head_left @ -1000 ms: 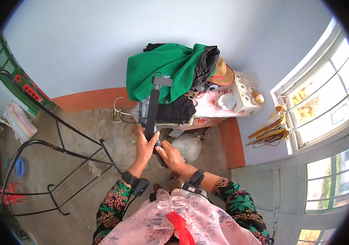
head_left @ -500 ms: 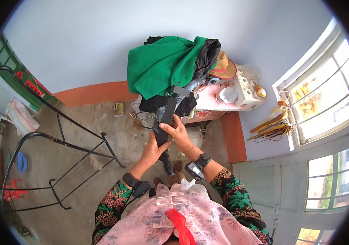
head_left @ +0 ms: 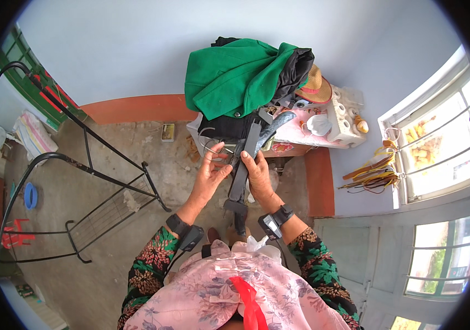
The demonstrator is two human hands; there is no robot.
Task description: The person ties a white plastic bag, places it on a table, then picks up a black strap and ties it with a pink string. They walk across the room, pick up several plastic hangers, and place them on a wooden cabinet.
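Observation:
In front of me I hold a black clothes hanger (head_left: 243,173) with a long flat bar, chunky ends and a metal hook on its left side. My right hand (head_left: 260,179) is closed round the bar, its thumb lying on top. On the left, my left hand (head_left: 211,173) has its fingers apart beside the bar, fingertips close to the hook; whether they touch it I cannot tell. Behind the bar runs a dark, mottled, curved length (head_left: 273,131), partly hidden. Beyond the hanger, a green coat (head_left: 240,77) with a dark lining lies heaped over black clothes (head_left: 227,127).
A straw hat (head_left: 316,88), a white mask (head_left: 318,125) and a white holder (head_left: 344,121) sit on the pink-covered table right of the clothes. A black metal rack (head_left: 92,184) stands at left. Straps (head_left: 375,170) hang by the barred window.
My left hand has loosened from the bar and moved up beside the hook. The hanger has shifted right, with its hook now at the left. My right hand keeps its grip.

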